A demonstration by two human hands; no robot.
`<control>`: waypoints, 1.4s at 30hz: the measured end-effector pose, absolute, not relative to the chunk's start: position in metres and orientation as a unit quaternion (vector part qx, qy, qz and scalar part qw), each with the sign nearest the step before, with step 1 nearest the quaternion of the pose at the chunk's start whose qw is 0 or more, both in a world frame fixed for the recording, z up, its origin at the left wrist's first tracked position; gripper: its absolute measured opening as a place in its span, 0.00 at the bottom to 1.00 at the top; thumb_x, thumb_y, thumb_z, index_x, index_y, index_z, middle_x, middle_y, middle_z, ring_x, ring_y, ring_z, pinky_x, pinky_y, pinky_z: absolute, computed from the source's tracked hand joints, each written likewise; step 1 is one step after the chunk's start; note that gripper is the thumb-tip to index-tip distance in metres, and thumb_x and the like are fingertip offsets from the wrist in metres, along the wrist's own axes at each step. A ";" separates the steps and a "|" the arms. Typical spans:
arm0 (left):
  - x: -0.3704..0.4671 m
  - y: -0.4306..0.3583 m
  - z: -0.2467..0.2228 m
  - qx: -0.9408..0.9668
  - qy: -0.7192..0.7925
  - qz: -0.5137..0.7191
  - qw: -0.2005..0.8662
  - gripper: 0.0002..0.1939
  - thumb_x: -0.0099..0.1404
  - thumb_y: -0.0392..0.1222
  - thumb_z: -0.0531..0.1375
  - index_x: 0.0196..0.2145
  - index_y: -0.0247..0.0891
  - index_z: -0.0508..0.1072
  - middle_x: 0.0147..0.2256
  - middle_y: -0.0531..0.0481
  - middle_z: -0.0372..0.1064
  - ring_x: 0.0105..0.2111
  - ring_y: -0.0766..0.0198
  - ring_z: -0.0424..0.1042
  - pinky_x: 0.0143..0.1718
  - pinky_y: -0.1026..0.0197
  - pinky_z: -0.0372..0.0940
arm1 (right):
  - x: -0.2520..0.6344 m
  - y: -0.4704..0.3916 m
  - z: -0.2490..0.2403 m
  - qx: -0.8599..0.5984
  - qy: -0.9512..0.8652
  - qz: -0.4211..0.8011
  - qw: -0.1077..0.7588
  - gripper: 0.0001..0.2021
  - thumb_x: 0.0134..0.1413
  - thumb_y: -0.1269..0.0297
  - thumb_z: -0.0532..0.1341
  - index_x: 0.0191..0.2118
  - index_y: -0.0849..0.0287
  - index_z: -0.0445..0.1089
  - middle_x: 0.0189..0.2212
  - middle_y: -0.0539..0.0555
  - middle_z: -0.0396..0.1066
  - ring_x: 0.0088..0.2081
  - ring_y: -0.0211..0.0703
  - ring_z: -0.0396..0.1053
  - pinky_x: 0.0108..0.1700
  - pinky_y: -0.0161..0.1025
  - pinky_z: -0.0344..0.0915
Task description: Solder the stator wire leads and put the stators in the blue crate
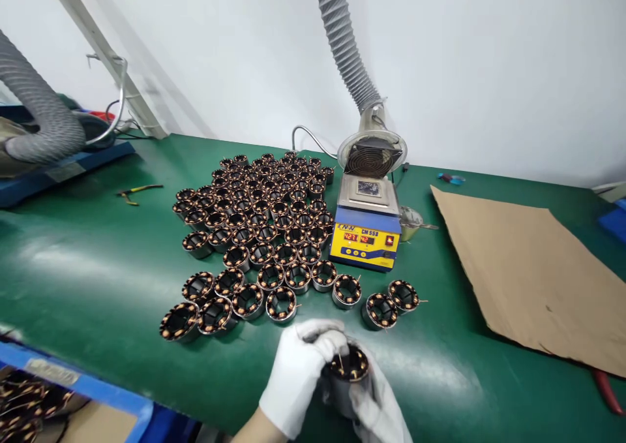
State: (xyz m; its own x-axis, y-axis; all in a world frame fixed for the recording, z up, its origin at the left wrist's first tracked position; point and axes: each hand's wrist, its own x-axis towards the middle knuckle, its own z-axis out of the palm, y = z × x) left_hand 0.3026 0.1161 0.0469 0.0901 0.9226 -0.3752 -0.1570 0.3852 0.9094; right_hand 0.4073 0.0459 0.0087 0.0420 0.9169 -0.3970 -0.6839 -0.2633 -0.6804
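Low in the head view, a motor stator (349, 367) with copper windings around its top ring is held above the green bench. My right hand (379, 397), in a white glove, wraps around its right side. From the left, my white-gloved left hand (306, 365) reaches to the rim, fingers pinched together at a copper wire lead (341, 359) that stands up there. The palm sides of both hands are hidden. Just beyond them, a loose front row of stators includes one stator (282, 305) and another stator (381, 311), both with windings upward.
Many stators (264, 214) crowd the bench (122, 286). Behind stands a blue-yellow solder pot (366, 228), lit digits, under an extraction hose (347, 45). Cardboard (533, 273) lies right, with a red handle (608, 391) near it. Yellow-handled cutters (139, 190) and a blue bin (112, 397) are left.
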 end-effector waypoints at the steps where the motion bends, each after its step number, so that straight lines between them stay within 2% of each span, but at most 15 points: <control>1: 0.300 0.118 0.043 0.341 0.519 0.451 0.641 0.12 0.46 0.45 0.66 0.28 0.35 0.76 0.25 0.48 0.73 0.27 0.57 0.72 0.32 0.61 0.67 | 0.407 0.043 0.005 -0.462 -0.167 0.634 0.598 0.28 0.34 0.59 0.73 0.46 0.54 0.69 0.39 0.54 0.75 0.37 0.50 0.72 0.36 0.41 0.68; 4: 0.296 0.121 0.029 0.349 0.445 0.471 0.677 0.25 0.48 0.48 0.69 0.42 0.34 0.72 0.38 0.41 0.74 0.40 0.52 0.72 0.44 0.56 0.66 | 0.408 0.035 -0.009 -0.571 -0.234 0.505 0.603 0.26 0.32 0.64 0.73 0.43 0.50 0.69 0.40 0.53 0.75 0.38 0.51 0.72 0.34 0.40 0.69; 6: 0.301 0.118 0.023 0.418 0.404 0.393 0.712 0.26 0.49 0.45 0.68 0.45 0.35 0.71 0.45 0.39 0.71 0.47 0.49 0.69 0.49 0.53 0.64 | 0.407 0.033 -0.016 -0.618 -0.291 0.432 0.589 0.21 0.31 0.65 0.73 0.37 0.50 0.70 0.39 0.55 0.74 0.41 0.55 0.71 0.40 0.43 0.69; 9: 0.317 0.112 0.021 0.407 0.420 0.336 0.738 0.14 0.51 0.45 0.64 0.34 0.34 0.75 0.35 0.43 0.74 0.37 0.50 0.73 0.42 0.53 0.67 | 0.403 0.035 -0.020 -0.665 -0.387 0.339 0.542 0.15 0.31 0.63 0.72 0.29 0.51 0.68 0.39 0.57 0.74 0.47 0.59 0.69 0.49 0.49 0.64; 12: 0.320 0.113 0.025 0.283 0.444 0.418 0.740 0.18 0.45 0.50 0.69 0.29 0.33 0.76 0.27 0.45 0.73 0.28 0.56 0.72 0.33 0.58 0.68 | 0.399 0.039 -0.021 -0.676 -0.427 0.290 0.525 0.14 0.34 0.60 0.71 0.30 0.52 0.68 0.43 0.60 0.72 0.50 0.61 0.67 0.53 0.52 0.60; 15: 0.304 0.117 0.035 0.247 0.448 0.507 0.693 0.21 0.46 0.51 0.71 0.34 0.35 0.76 0.30 0.46 0.74 0.33 0.55 0.73 0.40 0.58 0.67 | 0.398 0.039 -0.022 -0.690 -0.405 0.274 0.534 0.15 0.33 0.58 0.72 0.29 0.51 0.67 0.43 0.59 0.73 0.49 0.60 0.67 0.51 0.51 0.60; 18: 0.291 0.119 0.042 0.419 0.502 0.407 0.638 0.13 0.48 0.43 0.67 0.33 0.37 0.77 0.34 0.47 0.74 0.38 0.53 0.71 0.42 0.59 0.65 | 0.398 0.037 -0.022 -0.684 -0.400 0.284 0.540 0.16 0.35 0.55 0.71 0.29 0.50 0.66 0.45 0.57 0.73 0.49 0.59 0.68 0.48 0.50 0.61; 20: 0.291 0.119 0.043 0.501 0.503 0.309 0.632 0.05 0.49 0.40 0.62 0.25 0.37 0.76 0.27 0.49 0.71 0.33 0.54 0.70 0.35 0.60 0.64 | 0.399 0.036 -0.022 -0.680 -0.409 0.292 0.534 0.16 0.36 0.54 0.71 0.31 0.50 0.66 0.46 0.57 0.73 0.49 0.59 0.68 0.47 0.49 0.62; 23: 0.297 0.123 0.044 0.483 0.509 0.302 0.645 0.07 0.48 0.41 0.59 0.18 0.36 0.72 0.21 0.51 0.68 0.27 0.57 0.67 0.29 0.61 0.63 | 0.401 0.036 -0.024 -0.685 -0.432 0.274 0.518 0.15 0.38 0.54 0.70 0.32 0.50 0.66 0.45 0.58 0.73 0.47 0.58 0.69 0.48 0.49 0.63; 27: 0.294 0.130 0.049 0.446 0.564 0.390 0.575 0.15 0.47 0.48 0.62 0.29 0.35 0.77 0.30 0.46 0.74 0.32 0.53 0.71 0.35 0.58 0.66 | 0.401 0.036 -0.031 -0.678 -0.492 0.217 0.501 0.14 0.45 0.51 0.65 0.33 0.51 0.64 0.45 0.57 0.73 0.47 0.55 0.70 0.47 0.48 0.65; 30: 0.291 0.130 0.049 0.495 0.549 0.346 0.578 0.22 0.46 0.46 0.64 0.39 0.35 0.76 0.39 0.46 0.74 0.41 0.51 0.71 0.44 0.57 0.65 | 0.401 0.036 -0.036 -0.675 -0.527 0.167 0.488 0.14 0.52 0.47 0.59 0.35 0.52 0.62 0.45 0.58 0.73 0.46 0.53 0.71 0.45 0.48 0.67; 32: 0.294 0.128 0.045 0.493 0.536 0.295 0.619 0.20 0.46 0.45 0.64 0.38 0.36 0.77 0.39 0.47 0.74 0.42 0.51 0.71 0.44 0.57 0.66 | 0.401 0.036 -0.037 -0.679 -0.540 0.141 0.476 0.15 0.53 0.46 0.57 0.35 0.52 0.61 0.44 0.58 0.73 0.45 0.53 0.71 0.42 0.47 0.68; 38: 0.311 0.123 0.037 0.397 0.562 0.293 0.664 0.11 0.40 0.44 0.63 0.23 0.35 0.74 0.23 0.49 0.73 0.28 0.54 0.72 0.29 0.61 0.67 | 0.404 0.037 -0.033 -0.677 -0.562 0.125 0.460 0.15 0.54 0.46 0.56 0.31 0.51 0.56 0.43 0.59 0.73 0.44 0.53 0.73 0.39 0.45 0.70; 40: 0.314 0.123 0.040 0.409 0.574 0.295 0.645 0.10 0.40 0.44 0.61 0.21 0.35 0.73 0.22 0.49 0.72 0.27 0.54 0.72 0.29 0.60 0.66 | 0.404 0.038 -0.032 -0.679 -0.560 0.122 0.459 0.15 0.54 0.47 0.57 0.31 0.51 0.55 0.43 0.59 0.73 0.43 0.53 0.73 0.38 0.45 0.70; 42: 0.314 0.123 0.044 0.422 0.576 0.304 0.630 0.12 0.40 0.43 0.62 0.25 0.35 0.74 0.26 0.47 0.74 0.31 0.52 0.73 0.32 0.59 0.67 | 0.404 0.038 -0.031 -0.673 -0.563 0.125 0.463 0.14 0.54 0.47 0.57 0.31 0.51 0.55 0.42 0.59 0.73 0.43 0.53 0.73 0.38 0.45 0.70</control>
